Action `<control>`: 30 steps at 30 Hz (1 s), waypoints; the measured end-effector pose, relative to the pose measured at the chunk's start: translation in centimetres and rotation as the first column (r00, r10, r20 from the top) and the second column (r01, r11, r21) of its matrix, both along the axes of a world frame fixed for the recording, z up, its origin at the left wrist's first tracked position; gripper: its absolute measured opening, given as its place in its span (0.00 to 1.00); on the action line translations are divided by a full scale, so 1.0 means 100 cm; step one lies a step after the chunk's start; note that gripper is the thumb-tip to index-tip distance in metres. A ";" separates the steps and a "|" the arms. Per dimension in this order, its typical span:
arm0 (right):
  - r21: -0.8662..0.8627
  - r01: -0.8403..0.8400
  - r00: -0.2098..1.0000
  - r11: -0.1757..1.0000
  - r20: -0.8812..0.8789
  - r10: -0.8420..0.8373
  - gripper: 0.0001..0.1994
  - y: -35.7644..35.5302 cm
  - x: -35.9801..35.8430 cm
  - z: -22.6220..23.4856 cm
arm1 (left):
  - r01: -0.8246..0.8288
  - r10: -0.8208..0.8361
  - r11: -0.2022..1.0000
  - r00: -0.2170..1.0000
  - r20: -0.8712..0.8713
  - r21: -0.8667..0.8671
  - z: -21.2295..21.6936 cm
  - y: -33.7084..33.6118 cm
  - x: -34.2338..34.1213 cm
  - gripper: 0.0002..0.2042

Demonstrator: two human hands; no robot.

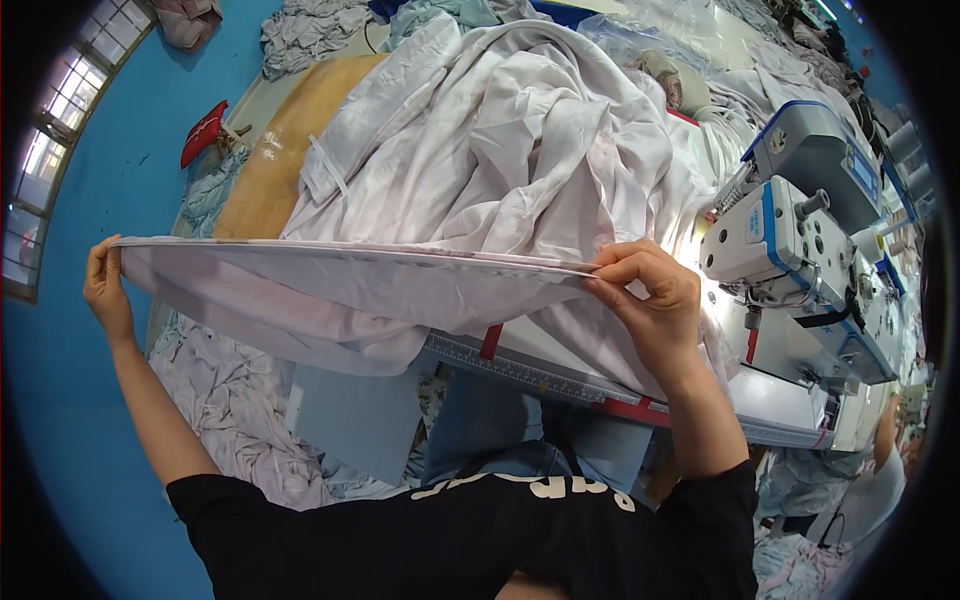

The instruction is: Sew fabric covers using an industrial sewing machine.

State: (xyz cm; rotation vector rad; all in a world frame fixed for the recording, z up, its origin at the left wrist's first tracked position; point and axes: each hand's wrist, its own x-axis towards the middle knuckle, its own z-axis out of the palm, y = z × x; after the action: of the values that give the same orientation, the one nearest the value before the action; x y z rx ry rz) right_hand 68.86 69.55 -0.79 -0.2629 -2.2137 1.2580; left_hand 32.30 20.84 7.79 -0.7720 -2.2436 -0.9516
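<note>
A pale pinkish-white piece of fabric is stretched between my two hands, its long edge pulled taut across the front of the table. At the far left my left hand pinches one end of that edge. My right hand grips the other end between thumb and fingers, near the sewing machine. Below the taut edge the cloth sags and hangs over the table's front. Behind it rises a big heap of the same pale fabric, and whether the stretched piece joins this heap I cannot tell.
A measuring tape strip runs along the table's front edge. To the left lie a tan curved board and a red pouch. Piled cloth lies low at the left. Another person's arm shows at the far right.
</note>
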 end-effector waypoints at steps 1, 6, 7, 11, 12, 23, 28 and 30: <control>-0.001 -0.002 1.000 1.000 -0.002 0.002 0.05 0.000 0.000 0.000 | 0.004 -0.004 1.000 1.000 0.017 0.001 0.001 -0.002 -0.001 0.09; -0.010 0.036 0.998 0.999 0.045 -0.035 0.07 -0.002 -0.002 -0.004 | -0.024 0.024 1.000 1.000 0.017 0.013 -0.005 0.003 0.007 0.07; -0.027 0.054 0.998 0.998 0.019 -0.053 0.08 0.001 0.000 -0.012 | -0.036 0.036 0.999 0.999 0.028 0.007 -0.001 0.007 0.010 0.07; 0.069 0.124 0.988 0.990 0.082 -0.130 0.12 -0.001 0.004 -0.014 | 0.067 -0.068 0.998 0.996 0.053 0.018 -0.008 0.020 0.008 0.06; 0.207 0.118 0.987 0.971 0.084 -0.138 0.12 0.001 0.006 -0.014 | 0.045 -0.046 0.999 0.998 0.042 0.017 -0.009 0.025 0.008 0.06; 0.450 0.003 0.975 0.893 -0.201 0.098 0.11 -0.014 -0.039 -0.016 | 0.271 -0.280 0.951 0.959 -0.045 -0.147 -0.014 0.199 0.072 0.18; 0.444 -0.038 0.945 0.895 -0.275 0.176 0.10 -0.030 -0.056 0.000 | 0.742 -0.707 0.492 0.646 0.287 -0.456 -0.053 0.316 0.198 0.25; 0.425 -0.038 0.940 0.904 -0.290 0.176 0.10 -0.030 -0.051 -0.001 | 0.799 -0.681 0.486 0.600 0.420 -0.353 -0.051 0.313 0.203 0.22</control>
State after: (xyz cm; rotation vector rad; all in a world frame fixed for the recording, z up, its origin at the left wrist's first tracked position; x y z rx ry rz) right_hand 63.77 66.57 -0.92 0.2249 -2.1579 0.7813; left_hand 52.64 52.11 2.70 -2.1404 -2.3797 -0.7959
